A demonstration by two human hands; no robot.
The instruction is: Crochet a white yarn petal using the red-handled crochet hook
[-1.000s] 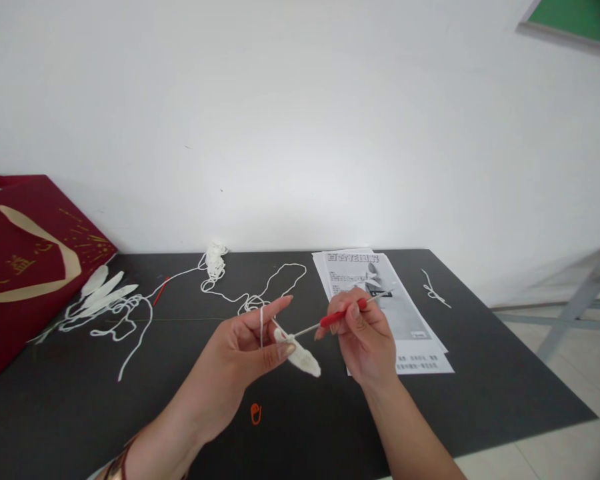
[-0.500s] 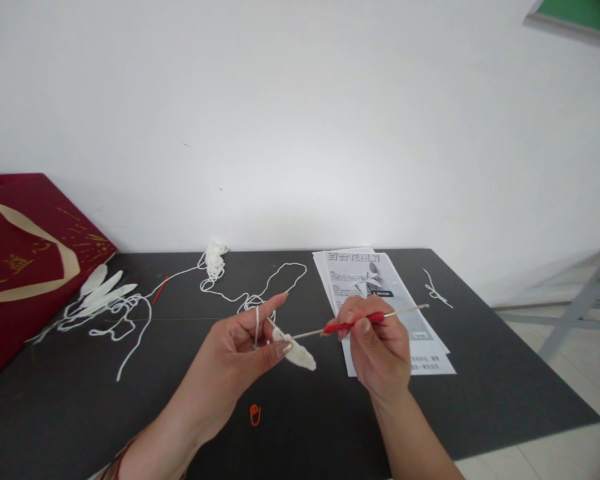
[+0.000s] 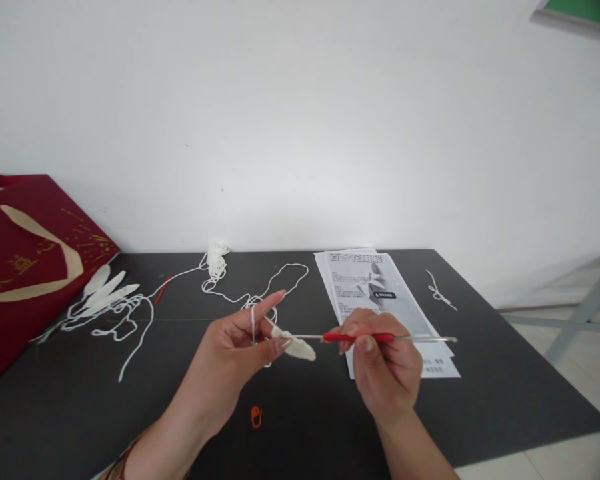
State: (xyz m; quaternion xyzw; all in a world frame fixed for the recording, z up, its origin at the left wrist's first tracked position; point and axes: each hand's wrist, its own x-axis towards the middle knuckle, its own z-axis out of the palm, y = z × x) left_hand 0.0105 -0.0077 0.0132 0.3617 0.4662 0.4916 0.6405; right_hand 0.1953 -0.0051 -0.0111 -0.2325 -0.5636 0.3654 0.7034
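My left hand point(image 3: 237, 350) pinches a small white crocheted piece point(image 3: 297, 347) between thumb and middle finger, with white yarn point(image 3: 253, 323) looped over the raised index finger. My right hand point(image 3: 384, 367) grips a crochet hook point(image 3: 365, 338) by its red handle. The hook lies almost level, and its metal tip points left into the white piece. Both hands hover above a black table point(image 3: 480, 387).
Printed instruction sheets point(image 3: 380, 287) lie behind my right hand. Loose white yarn point(image 3: 220, 273) trails across the table's back. Finished white petals point(image 3: 105, 287) lie by a dark red bag point(image 3: 25, 260) at left. An orange stitch marker point(image 3: 256, 417) sits near the front; a yarn scrap point(image 3: 440, 290) lies at right.
My right hand has moved right and lowered the hook's far end, so the hook went from tilted to nearly level. The left hand stayed almost in place.
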